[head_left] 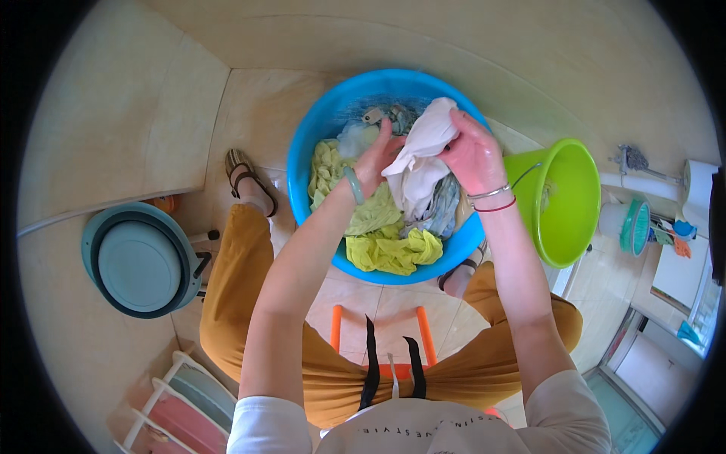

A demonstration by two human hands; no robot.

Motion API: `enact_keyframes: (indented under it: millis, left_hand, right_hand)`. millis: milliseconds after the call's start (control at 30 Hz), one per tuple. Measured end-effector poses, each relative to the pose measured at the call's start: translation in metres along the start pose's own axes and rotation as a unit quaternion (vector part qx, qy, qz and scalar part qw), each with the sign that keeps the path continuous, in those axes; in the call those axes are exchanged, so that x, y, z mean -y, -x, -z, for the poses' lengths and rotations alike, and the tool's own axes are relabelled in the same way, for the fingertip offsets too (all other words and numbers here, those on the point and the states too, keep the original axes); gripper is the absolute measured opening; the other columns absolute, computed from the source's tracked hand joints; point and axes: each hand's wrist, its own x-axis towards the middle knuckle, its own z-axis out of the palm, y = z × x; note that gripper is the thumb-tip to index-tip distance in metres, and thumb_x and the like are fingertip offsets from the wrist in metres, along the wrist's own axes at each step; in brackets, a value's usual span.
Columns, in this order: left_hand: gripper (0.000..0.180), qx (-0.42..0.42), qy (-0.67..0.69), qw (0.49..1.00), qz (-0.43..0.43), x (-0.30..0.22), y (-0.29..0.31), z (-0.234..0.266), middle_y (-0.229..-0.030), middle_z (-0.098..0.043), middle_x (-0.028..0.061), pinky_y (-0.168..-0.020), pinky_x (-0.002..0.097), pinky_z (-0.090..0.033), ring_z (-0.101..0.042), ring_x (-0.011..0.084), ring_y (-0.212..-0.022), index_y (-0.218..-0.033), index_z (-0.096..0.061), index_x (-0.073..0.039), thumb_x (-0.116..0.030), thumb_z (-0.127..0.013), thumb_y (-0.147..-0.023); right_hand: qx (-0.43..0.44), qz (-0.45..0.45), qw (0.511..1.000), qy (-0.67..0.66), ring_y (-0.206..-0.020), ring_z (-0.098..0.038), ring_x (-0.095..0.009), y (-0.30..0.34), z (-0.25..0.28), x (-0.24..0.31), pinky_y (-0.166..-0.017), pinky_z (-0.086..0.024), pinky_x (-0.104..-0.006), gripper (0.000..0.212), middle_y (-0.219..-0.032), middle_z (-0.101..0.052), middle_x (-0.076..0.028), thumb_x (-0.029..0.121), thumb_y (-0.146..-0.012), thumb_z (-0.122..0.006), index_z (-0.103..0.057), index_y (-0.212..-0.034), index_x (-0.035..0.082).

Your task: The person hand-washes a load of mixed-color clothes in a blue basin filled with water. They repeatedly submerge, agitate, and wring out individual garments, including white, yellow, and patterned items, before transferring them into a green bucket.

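A wet, pinkish-white cloth (pixel 425 144) is stretched between my hands over a large blue basin (pixel 300 178). My right hand (pixel 478 157), with bracelets at the wrist, grips its upper right side. On the opposite edge my left hand (pixel 370 160), wearing a pale green bangle, closes on the cloth; some of its fingertips are hidden by the fabric. Beneath lie yellow-green garments (pixel 374 212), a bright yellow piece (pixel 395 251) and a grey-blue patterned garment (pixel 442 208). Water shows at the basin's far side, beside a pale translucent bundle (pixel 354 141).
A lime-green bucket (pixel 567 204) with a wire handle stands right of the basin. Stacked grey-blue collapsible tubs (pixel 140 261) are on the left. Below them is a white rack (pixel 162 386). An orange stool (pixel 426 337) is between my legs. Walls enclose the far and left sides.
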Motion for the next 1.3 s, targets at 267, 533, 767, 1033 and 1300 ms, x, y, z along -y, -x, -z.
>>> enact_keyframes:
  millis: [267, 533, 767, 1033, 1300]
  left_hand:
    - [0.066, -0.025, 0.265, 0.958, -0.108, -0.043, 0.006, 0.013, -0.126, -0.055, 0.0093, -0.099, 0.0363, -0.041, -0.052, 0.0212, -0.117, -0.13, -0.046, -0.005, -0.059, -0.035, -0.094]
    - [0.04, -0.432, -0.313, 0.811, -0.24, 0.016, -0.022, 0.087, -0.131, -0.048, 0.0185, -0.102, 0.0405, -0.038, -0.047, 0.0315, -0.121, -0.127, -0.052, -0.011, -0.031, -0.055, -0.092]
    - [0.065, -0.348, -0.616, 0.706, -0.019, 0.035, -0.04, 0.08, -0.151, -0.022, 0.0175, -0.111, 0.0475, -0.023, -0.029, 0.0372, -0.135, -0.144, -0.029, -0.017, -0.026, -0.057, -0.086]
    - [0.053, -0.273, -0.731, 0.621, 0.078, 0.022, -0.086, 0.104, -0.144, -0.035, 0.0144, -0.108, 0.0451, -0.029, -0.035, 0.0332, -0.13, -0.134, -0.043, -0.015, -0.016, -0.059, -0.084]
    - [0.043, -0.375, -0.604, 0.697, -0.089, 0.024, -0.072, 0.087, -0.139, -0.039, 0.0143, -0.103, 0.0429, -0.035, -0.042, 0.0331, -0.123, -0.129, -0.053, -0.018, -0.011, -0.057, -0.087]
  right_hand:
    - [0.117, 0.024, 0.991, -0.063, -0.113, -0.053, -0.026, -0.062, -0.018, 0.02, -0.098, -0.04, -0.0426, 0.034, -0.115, -0.059, -0.013, 0.016, -0.087, -0.054, -0.053, -0.117, -0.001]
    - [-0.083, 0.12, 0.765, 0.627, -0.076, -0.064, -0.025, -0.126, 0.097, -0.088, -0.072, -0.052, -0.0339, 0.052, -0.091, -0.064, -0.011, 0.013, -0.077, -0.068, -0.047, -0.123, 0.004]
    - [-0.031, 0.127, 0.462, 0.877, -0.099, -0.057, -0.041, -0.145, 0.086, -0.158, -0.075, -0.053, -0.0434, 0.059, -0.121, -0.047, -0.018, 0.039, -0.088, -0.057, -0.037, -0.137, 0.014]
    - [0.041, 0.004, 0.39, 0.92, -0.099, -0.062, -0.035, -0.194, 0.132, -0.173, -0.078, -0.053, -0.0426, 0.037, -0.113, -0.059, -0.024, 0.022, -0.088, -0.055, -0.054, -0.122, 0.006]
    - [-0.05, 0.021, 0.626, 0.778, -0.101, -0.058, -0.035, -0.188, 0.127, -0.136, -0.084, -0.048, -0.0402, 0.025, -0.107, -0.06, -0.019, 0.01, -0.086, -0.058, -0.061, -0.109, 0.003]
